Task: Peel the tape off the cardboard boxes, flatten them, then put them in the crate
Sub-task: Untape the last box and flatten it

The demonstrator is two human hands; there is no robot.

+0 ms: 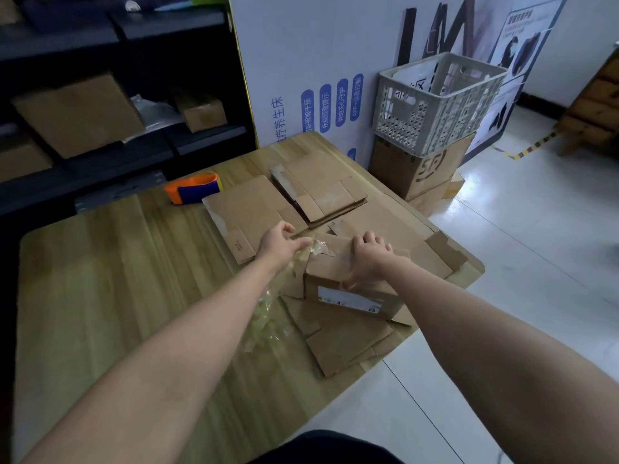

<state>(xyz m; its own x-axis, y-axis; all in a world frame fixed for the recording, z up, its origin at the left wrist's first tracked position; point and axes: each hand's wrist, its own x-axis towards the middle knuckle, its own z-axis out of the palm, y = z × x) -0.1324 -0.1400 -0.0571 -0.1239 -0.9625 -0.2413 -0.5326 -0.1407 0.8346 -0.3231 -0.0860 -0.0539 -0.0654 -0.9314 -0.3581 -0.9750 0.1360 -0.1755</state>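
A small cardboard box (pixel 335 272) with a white label on its near side stands on the wooden table (pixel 100 296), on top of flattened cardboard. My right hand (pixel 368 259) presses down on the box's top, thumb over the near edge. My left hand (pixel 281 244) pinches a strip of clear tape (pixel 316 246) that runs from the box's top left corner. A crumpled tangle of peeled tape (pixel 268 316) hangs below my left wrist. The grey plastic crate (pixel 432 105) stands on a brown carton beyond the table's far right corner.
Flattened boxes (pixel 254 209) lie across the far and right parts of the table, and one piece (pixel 345 343) overhangs the near right edge. An orange and blue tape dispenser (pixel 192 189) sits at the far side. Dark shelving with boxes stands to the left, a white printed board behind.
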